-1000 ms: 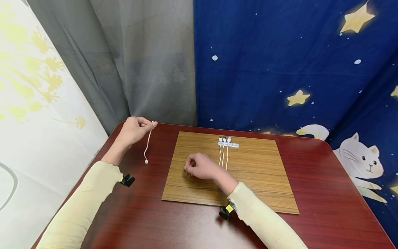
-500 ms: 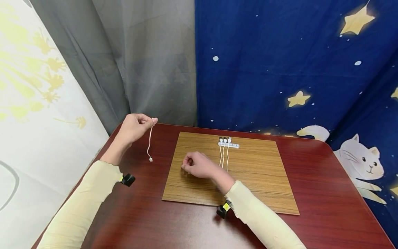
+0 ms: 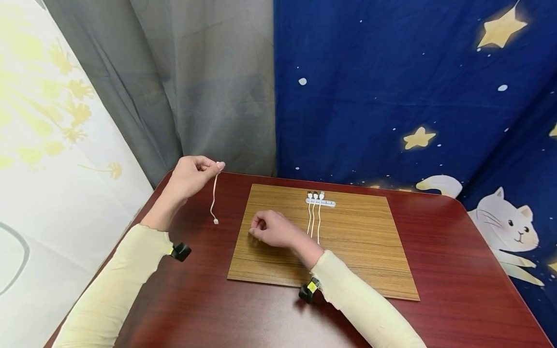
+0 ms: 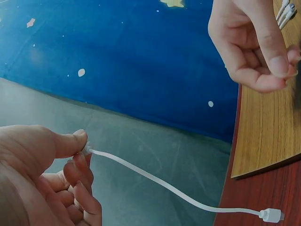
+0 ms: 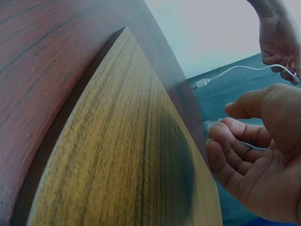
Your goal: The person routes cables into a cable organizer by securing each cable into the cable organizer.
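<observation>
Between thumb and fingertips, my left hand pinches one end of a short white USB cable. The cable hangs down over the far left of the table, and its white plug dangles at the lower end in the left wrist view. My right hand hovers over the left part of the wood-grain board, fingers loosely curled and nothing in them. In the right wrist view a gap shows between its thumb and fingers. At the board's back, a white cable clip strip holds three white cables side by side.
The board lies on a dark red wooden table. A grey curtain and a blue curtain with stars and a cat hang behind it. To the left is a white and yellow curtain.
My left hand has risen slightly and shifted right, and the hanging plug has moved right and up with it. My right hand has drifted a little left over the board.
</observation>
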Tool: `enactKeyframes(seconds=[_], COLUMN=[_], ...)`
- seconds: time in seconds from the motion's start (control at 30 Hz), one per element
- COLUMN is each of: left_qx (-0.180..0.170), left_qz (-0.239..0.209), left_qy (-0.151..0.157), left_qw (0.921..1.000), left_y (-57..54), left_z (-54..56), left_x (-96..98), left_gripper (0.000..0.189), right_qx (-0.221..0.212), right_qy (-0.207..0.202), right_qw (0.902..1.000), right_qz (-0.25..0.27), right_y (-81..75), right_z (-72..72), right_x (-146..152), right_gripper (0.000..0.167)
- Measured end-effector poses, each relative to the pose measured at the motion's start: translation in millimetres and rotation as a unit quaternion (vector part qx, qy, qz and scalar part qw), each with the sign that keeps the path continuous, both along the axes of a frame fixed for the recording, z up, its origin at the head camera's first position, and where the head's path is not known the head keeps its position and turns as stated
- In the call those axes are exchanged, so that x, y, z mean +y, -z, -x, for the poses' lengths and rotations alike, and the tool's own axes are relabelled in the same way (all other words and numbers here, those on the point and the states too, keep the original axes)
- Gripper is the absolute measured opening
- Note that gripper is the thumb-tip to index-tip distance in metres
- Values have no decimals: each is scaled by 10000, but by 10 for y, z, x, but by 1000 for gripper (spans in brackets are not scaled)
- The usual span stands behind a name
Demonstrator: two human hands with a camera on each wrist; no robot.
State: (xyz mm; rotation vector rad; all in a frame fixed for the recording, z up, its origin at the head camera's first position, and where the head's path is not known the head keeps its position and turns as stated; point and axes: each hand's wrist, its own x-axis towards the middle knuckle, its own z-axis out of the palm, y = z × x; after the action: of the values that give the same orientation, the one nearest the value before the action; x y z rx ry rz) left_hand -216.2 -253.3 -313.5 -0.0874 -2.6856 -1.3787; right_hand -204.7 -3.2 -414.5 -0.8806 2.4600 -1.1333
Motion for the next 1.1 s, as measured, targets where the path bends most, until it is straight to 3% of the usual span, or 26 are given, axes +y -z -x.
enactKeyframes(seconds=[0.3,0.7,1.1], left_qx=[132,46,141], left_qz=[-151,-240,-336], left_qy=[85,103,80], left_qw=[9998,9996,9993], left_y=[-20,-23,-15], left_z=[-14,0,5], left_x=[64,119,142], left_gripper=[46,47,43], right_qx=[123,213,493], right_qy=[-59,0,140], right_qw=[9999,9997,9976], right_qz=[-12,77,457], right_y=[1,48,167], right_z=[14,51,136], right_x=[-36,-78,-325], right_gripper=[13,11,9])
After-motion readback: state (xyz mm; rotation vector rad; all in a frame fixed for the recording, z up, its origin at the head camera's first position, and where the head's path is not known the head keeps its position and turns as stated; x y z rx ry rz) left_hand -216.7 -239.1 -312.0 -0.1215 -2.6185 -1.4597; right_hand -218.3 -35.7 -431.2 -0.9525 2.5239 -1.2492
